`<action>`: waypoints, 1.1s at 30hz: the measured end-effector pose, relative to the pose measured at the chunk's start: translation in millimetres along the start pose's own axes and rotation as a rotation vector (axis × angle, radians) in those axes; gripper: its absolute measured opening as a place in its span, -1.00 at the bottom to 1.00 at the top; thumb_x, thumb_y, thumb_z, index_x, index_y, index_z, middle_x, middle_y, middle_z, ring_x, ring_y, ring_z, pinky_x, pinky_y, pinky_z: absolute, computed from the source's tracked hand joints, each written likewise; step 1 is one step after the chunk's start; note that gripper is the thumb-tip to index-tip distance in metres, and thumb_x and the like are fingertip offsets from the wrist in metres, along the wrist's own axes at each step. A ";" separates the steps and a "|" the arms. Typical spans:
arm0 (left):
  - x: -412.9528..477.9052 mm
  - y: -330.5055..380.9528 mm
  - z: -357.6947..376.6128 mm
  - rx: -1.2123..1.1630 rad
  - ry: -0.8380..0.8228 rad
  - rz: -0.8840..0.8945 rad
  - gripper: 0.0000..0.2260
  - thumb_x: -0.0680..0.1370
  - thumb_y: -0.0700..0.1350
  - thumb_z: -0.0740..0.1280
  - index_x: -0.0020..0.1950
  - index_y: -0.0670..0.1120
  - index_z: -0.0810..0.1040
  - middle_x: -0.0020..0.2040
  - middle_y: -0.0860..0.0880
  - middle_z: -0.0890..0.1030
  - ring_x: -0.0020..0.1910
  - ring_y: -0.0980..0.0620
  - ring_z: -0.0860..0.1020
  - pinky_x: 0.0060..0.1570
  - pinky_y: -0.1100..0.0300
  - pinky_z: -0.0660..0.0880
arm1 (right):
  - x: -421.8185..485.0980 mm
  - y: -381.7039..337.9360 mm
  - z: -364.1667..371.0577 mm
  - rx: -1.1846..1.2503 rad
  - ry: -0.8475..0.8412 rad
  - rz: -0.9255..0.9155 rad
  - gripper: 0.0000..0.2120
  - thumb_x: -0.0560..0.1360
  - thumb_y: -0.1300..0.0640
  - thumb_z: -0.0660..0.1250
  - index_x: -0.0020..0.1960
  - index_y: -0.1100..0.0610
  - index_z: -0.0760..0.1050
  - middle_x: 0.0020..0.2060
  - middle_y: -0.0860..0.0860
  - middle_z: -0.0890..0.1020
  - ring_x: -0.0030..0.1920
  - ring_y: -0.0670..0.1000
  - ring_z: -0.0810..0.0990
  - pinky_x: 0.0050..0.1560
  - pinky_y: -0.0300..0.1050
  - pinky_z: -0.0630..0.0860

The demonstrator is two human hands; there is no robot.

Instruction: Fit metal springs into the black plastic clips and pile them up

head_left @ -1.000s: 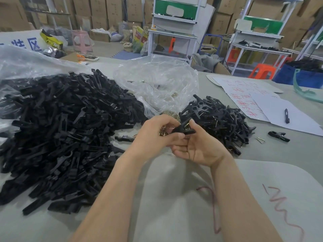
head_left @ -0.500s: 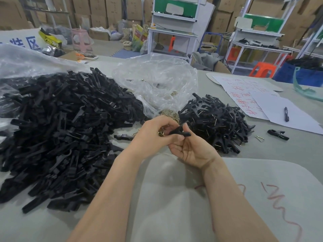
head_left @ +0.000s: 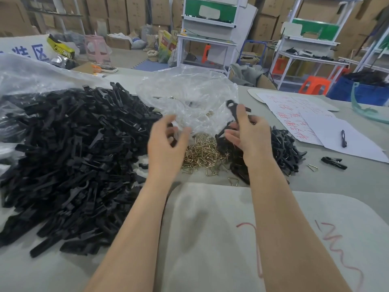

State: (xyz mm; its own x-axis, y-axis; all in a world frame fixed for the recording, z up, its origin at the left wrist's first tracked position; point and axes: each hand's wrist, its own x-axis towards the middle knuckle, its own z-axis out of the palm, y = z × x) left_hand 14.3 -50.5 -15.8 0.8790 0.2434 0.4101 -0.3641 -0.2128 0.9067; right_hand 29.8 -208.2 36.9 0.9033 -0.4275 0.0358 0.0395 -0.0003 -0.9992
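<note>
My right hand is raised over the small pile of black clips and pinches one black clip that sticks up above its fingers. My left hand, blurred, hovers apart from it with its fingers spread and loosely bent, and I see nothing in it. Between and beyond the hands lies a heap of brass-coloured metal springs. A large heap of loose black clip parts covers the left side of the table.
A crumpled clear plastic bag sits behind the springs. White papers with a pen lie at the right, and near them a single clip and a loose spring. A grey mat lies under my forearms.
Both hands were together on one clip near the mat. They have since separated: the right hand rose with the clip over the small pile, and the left hand let go and drifted left.
</note>
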 end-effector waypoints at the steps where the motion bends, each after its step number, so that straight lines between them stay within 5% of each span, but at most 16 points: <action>1: 2.3 1.4 -3.4 -0.083 0.142 -0.023 -0.69 0.56 -0.04 0.33 0.29 -0.05 0.44 0.15 0.12 0.51 0.07 0.28 0.51 0.03 0.44 0.45 | -1.4 -0.9 1.3 -0.009 0.025 0.010 -0.30 0.52 -0.09 0.33 0.50 0.16 0.12 -0.03 0.11 0.58 -0.43 -0.10 0.63 -0.35 -0.26 0.59; 3: 5.2 3.6 -10.0 -0.195 0.371 -0.052 -0.85 0.61 -0.08 0.24 0.17 -0.03 0.47 0.08 0.12 0.53 0.08 0.16 0.54 0.08 0.33 0.50 | -13.4 8.7 7.5 -0.232 0.012 -0.098 -0.21 0.53 -0.04 0.33 0.55 0.07 -0.08 -0.12 0.02 0.59 -0.39 -0.05 0.66 -0.26 -0.17 0.64; 7: 8.7 7.0 -18.3 -0.323 0.561 -0.043 -0.88 0.63 -0.13 0.14 0.09 -0.02 0.45 0.05 0.06 0.54 0.01 0.11 0.56 0.09 0.17 0.52 | -50.9 37.0 51.0 -0.653 -0.396 -0.395 -0.55 0.50 0.11 0.36 0.36 0.13 0.41 -0.01 0.05 0.65 0.00 0.07 0.62 0.16 0.04 0.48; 10: 9.7 9.4 -21.3 -0.344 0.601 -0.001 -0.87 0.64 -0.15 0.12 0.08 -0.03 0.45 0.06 0.02 0.55 -0.04 0.15 0.57 0.01 0.24 0.51 | -65.1 57.4 88.6 -1.024 -0.687 -0.535 -0.59 0.48 0.23 0.32 0.31 0.08 0.46 0.20 0.12 0.52 0.19 0.20 0.46 0.21 0.02 0.41; 12: 10.1 10.1 -23.2 -0.353 0.624 0.004 -0.87 0.63 -0.17 0.12 0.07 -0.04 0.45 0.04 0.04 0.54 -0.07 0.17 0.57 0.00 0.25 0.51 | -68.3 65.8 103.7 -1.198 -0.679 -0.556 -0.62 0.50 0.25 0.26 0.31 0.12 0.44 0.25 0.15 0.44 0.22 0.25 0.39 0.19 0.08 0.35; 15: 10.6 9.9 -25.5 -0.382 0.653 -0.014 -0.87 0.62 -0.18 0.13 0.07 -0.04 0.46 0.02 0.05 0.54 -0.09 0.19 0.57 0.00 0.25 0.51 | -63.2 72.4 110.3 -1.142 -0.569 -0.543 -0.74 0.53 0.24 0.24 0.20 0.17 0.49 0.15 0.18 0.50 0.17 0.23 0.47 0.11 0.00 0.39; 18: 10.7 10.4 -26.3 -0.395 0.652 -0.020 -0.86 0.61 -0.18 0.13 0.06 -0.03 0.46 0.05 0.02 0.55 -0.05 0.14 0.57 0.02 0.24 0.52 | -58.7 62.3 99.8 -0.807 -0.501 -0.446 -0.74 0.53 0.24 0.27 0.20 0.15 0.53 0.04 0.13 0.60 0.08 0.14 0.54 0.14 -0.06 0.44; 22: 10.6 14.6 -26.3 -0.392 0.623 0.022 -0.85 0.59 -0.20 0.14 0.07 -0.05 0.46 0.06 0.02 0.54 -0.04 0.15 0.57 0.01 0.24 0.51 | -63.9 51.3 82.2 -0.586 -0.749 -0.364 -0.62 0.49 0.31 0.31 0.27 0.04 0.50 -0.24 -0.02 0.54 -0.30 -0.10 0.49 -0.19 -0.33 0.44; 24: 10.0 16.7 -25.6 -0.384 0.605 0.049 -0.85 0.58 -0.21 0.15 0.07 -0.04 0.45 0.08 0.00 0.54 -0.04 0.16 0.57 0.04 0.22 0.51 | -70.7 53.2 81.0 -0.697 -0.900 -0.381 -0.60 0.45 0.39 0.28 0.25 0.15 0.49 -0.15 0.11 0.58 -0.25 0.00 0.51 -0.11 -0.17 0.52; 26: 8.6 17.8 -24.3 -0.370 0.596 0.064 -0.85 0.58 -0.22 0.15 0.09 -0.05 0.45 0.09 -0.02 0.53 -0.02 0.12 0.56 0.08 0.17 0.52 | -76.9 57.7 83.7 -0.902 -0.940 -0.487 -0.72 0.46 0.39 0.28 0.17 0.33 0.49 0.02 0.26 0.57 0.01 0.15 0.55 0.06 0.00 0.47; 33: 9.4 10.2 -21.8 -0.320 0.560 0.025 -0.85 0.58 -0.22 0.16 0.08 -0.06 0.46 0.04 0.03 0.53 0.00 0.09 0.56 0.04 0.23 0.51 | -75.6 66.2 86.2 -0.994 -0.727 -0.514 -0.82 0.47 0.27 0.28 0.05 0.27 0.53 0.01 0.24 0.60 0.05 0.23 0.57 0.00 -0.02 0.47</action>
State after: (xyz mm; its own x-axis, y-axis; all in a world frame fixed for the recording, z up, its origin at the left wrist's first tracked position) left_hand 12.2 -29.8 -0.6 0.6067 0.7176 0.3420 -0.5321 0.0469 0.8454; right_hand 1.0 -98.0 -30.6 0.9128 0.3960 0.0996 0.3967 -0.8022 -0.4462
